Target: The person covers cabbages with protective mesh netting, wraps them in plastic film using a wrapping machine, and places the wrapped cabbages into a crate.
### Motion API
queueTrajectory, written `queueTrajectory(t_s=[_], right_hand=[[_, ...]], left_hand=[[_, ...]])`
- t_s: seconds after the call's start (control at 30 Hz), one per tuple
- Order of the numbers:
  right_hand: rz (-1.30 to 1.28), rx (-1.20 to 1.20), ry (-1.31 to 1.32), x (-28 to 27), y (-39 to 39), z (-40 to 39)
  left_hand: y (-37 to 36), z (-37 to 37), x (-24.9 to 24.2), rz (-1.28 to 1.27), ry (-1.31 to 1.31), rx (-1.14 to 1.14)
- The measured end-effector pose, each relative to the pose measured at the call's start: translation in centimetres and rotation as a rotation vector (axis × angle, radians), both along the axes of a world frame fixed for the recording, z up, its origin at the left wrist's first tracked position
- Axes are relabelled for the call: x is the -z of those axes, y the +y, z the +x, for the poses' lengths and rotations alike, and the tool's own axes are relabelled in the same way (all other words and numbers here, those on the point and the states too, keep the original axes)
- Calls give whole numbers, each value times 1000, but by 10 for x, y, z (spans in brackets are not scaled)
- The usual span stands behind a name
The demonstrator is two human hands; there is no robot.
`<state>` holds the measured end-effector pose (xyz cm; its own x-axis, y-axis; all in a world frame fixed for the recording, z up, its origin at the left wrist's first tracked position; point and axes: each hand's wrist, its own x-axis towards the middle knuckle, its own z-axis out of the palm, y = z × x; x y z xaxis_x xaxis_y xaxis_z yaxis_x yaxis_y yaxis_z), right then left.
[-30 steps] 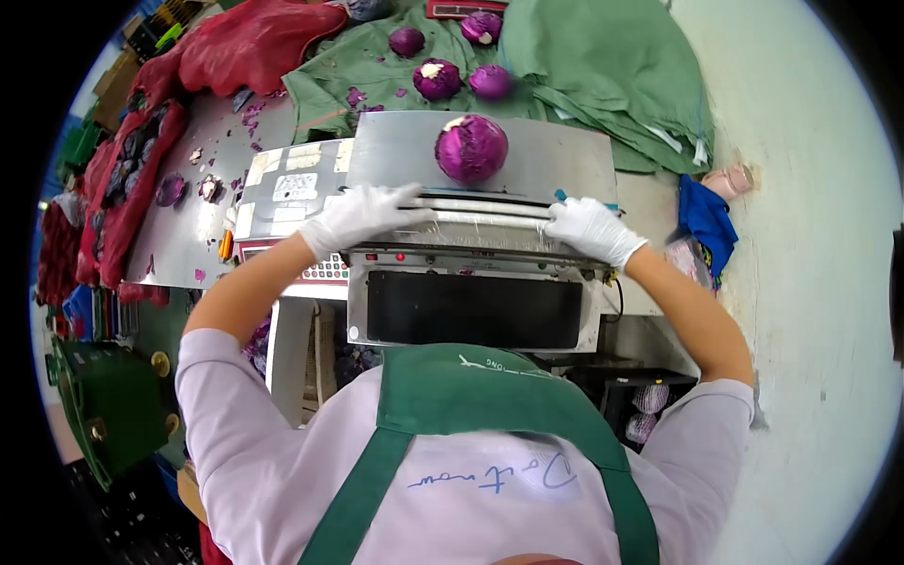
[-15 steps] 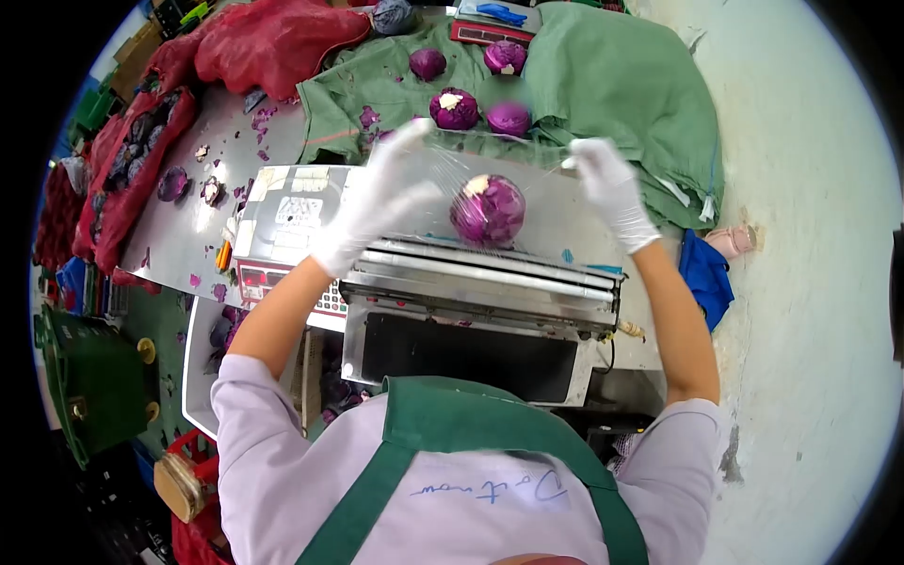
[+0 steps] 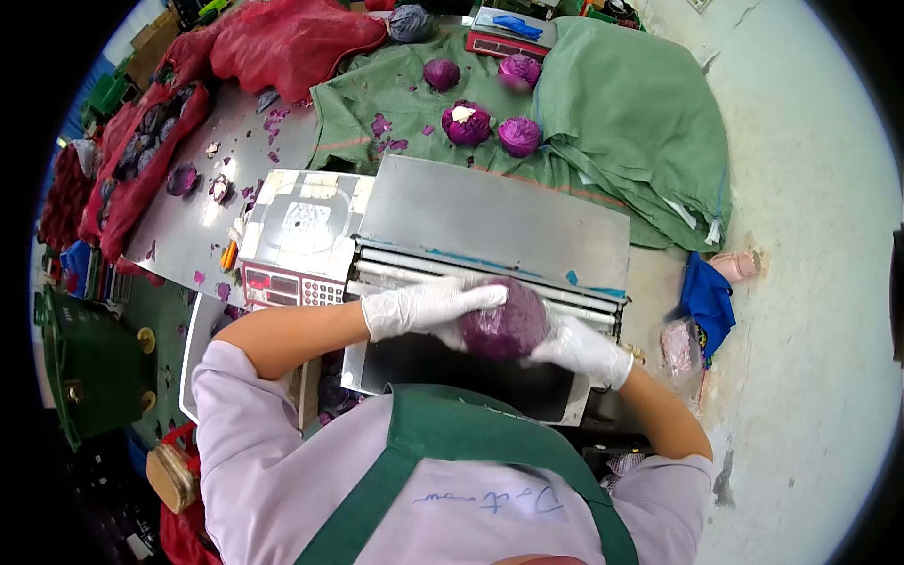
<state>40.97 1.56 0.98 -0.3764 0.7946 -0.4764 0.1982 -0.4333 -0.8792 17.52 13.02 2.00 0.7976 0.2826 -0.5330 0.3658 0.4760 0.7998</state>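
A red cabbage (image 3: 506, 318) in clear plastic film is held between my two white-gloved hands, above the front of the wrapping machine (image 3: 499, 215). My left hand (image 3: 435, 306) grips its left side, with the thumb laid over the top. My right hand (image 3: 582, 350) is closed against its lower right side, where some fingers are hidden behind the cabbage. Under the hands is the machine's black front plate (image 3: 414, 363). Bare rollers (image 3: 405, 267) run across the machine behind the cabbage.
Left of the machine sits a digital scale (image 3: 299, 224). Several red cabbages (image 3: 468, 123) lie at the back on green sacking (image 3: 640, 122). Red net sacks (image 3: 282, 47) fill the back left. A blue cloth (image 3: 706, 301) lies by the wall on the right, beside a small plastic bag (image 3: 680, 346).
The cabbage has moved from the machine's back plate toward my body. Both hands, earlier apart and stretching film over it, have come down and together around it.
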Motion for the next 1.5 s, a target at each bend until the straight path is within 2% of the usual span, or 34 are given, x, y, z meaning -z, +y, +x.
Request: queueTrajectory(t_s=[0.03,0.07,0.1,0.13,0.17,0.2,0.23,0.3,0.33,0.37,0.4,0.43,0.47,0.5,0.57,0.6,0.63,0.7,0.73,0.77,0.83,0.87,0.9,0.97,1.0,1.1,1.17,1.23,1.27,1.33,1.37,1.4,1.43,1.5], right_hand=[[-269,31,111,-6,-18,-4],[-353,38,125,-3,-34,-10],[-436,46,138,2,-50,-15],[-547,61,220,19,-67,-20],[-441,78,303,40,-79,-28],[-336,95,390,62,-92,-36],[-367,161,453,76,-98,-38],[-484,269,417,88,-110,-36],[-577,313,322,85,-116,-33],[-590,322,331,89,-125,-31],[-470,232,253,97,-134,-29],[-90,-194,-96,100,-130,-24],[351,-510,-476,102,-126,-19],[187,-497,-565,74,-121,-34],[-464,825,490,49,-158,-44],[-362,837,517,62,-172,-40],[-371,846,518,71,-184,-43],[50,555,-178,80,-202,-50],[39,731,55,81,-202,-58],[32,731,55,79,-200,-58],[-33,975,46,69,-187,-53],[4,1043,36,56,-179,-54],[-44,1021,82,58,-181,-43],[-373,1135,617,75,-196,-19],[-451,1074,653,82,-210,-11],[-639,1050,508,130,-245,-12],[-621,1025,141,157,-236,-30],[-16,177,-452,213,-226,-40],[333,-32,-720,239,-221,-46],[-15,405,-161,280,-233,-71],[-181,515,7,273,-233,-81],[-151,498,0,264,-225,-81],[-130,482,153,251,-222,-80],[26,63,-489,187,-211,-76]], left_hand=[[-12,-6,-2,-167,54,62],[-13,-12,16,-279,181,262],[-30,-19,12,-378,197,274],[-50,-21,25,-503,145,216],[-65,-22,38,-626,93,156],[-66,-28,31,-1402,195,-282],[-68,-32,39,-1402,201,-285],[-71,-37,78,-584,73,169],[-77,-41,87,-897,167,50],[-84,-55,91,-910,179,56],[-90,-66,72,-412,223,107],[-94,-77,63,87,251,157],[-97,-89,66,264,230,74],[-106,-102,71,421,213,-1],[-125,-118,62,950,121,-212],[-126,-121,63,1024,219,-205],[-125,-127,76,885,228,-234],[-134,-116,90,630,-9,-550],[-132,-102,77,611,-89,-544],[-128,-95,83,606,-85,-543],[-124,-75,77,114,-216,-764],[-129,-60,56,-204,17,-1016],[-114,-93,109,-479,-476,-715],[-126,-79,67,-523,126,-964],[-142,-70,53,-509,255,-967],[-178,-136,191,-290,400,-785],[-184,-108,187,33,592,-397],[-200,-77,233,570,552,-131],[-218,-64,276,483,437,-91],[-232,-41,294,328,353,43],[-224,-30,262,498,397,240],[-217,-18,228,676,429,431],[-231,-31,254,794,225,264],[-242,-40,190,1010,-43,182]])
